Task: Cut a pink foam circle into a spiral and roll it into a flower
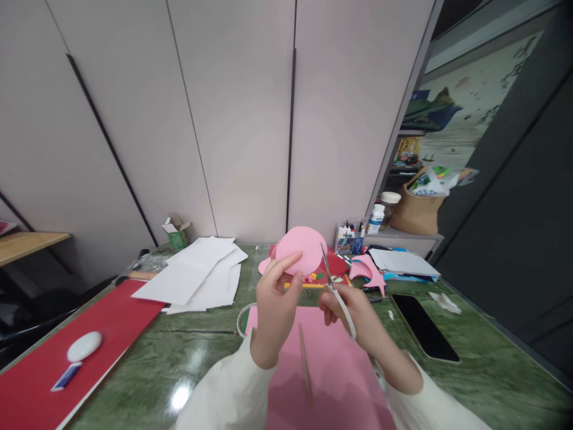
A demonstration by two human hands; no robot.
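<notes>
My left hand [278,298] pinches a round pink paper piece [299,243] by its lower edge, thumb in front, and holds it up above the table. My right hand [347,304] is closed around the white handles of a pair of scissors [330,273]. The blades point up and touch or overlap the right edge of the pink piece. Below both hands lies a large pink sheet [331,370] with a thin pencil-like stick [305,361] on it. Behind the raised piece, a red sheet with coloured bits [335,266] is partly hidden.
White papers [192,275] and a red sheet [89,352] with a white mouse [85,346] lie left. To the right are a black phone [424,327], pink offcuts [367,272], a crumpled tissue [445,302] and a pen box [350,240]. Cabinet doors [242,119] stand behind the green table [197,352].
</notes>
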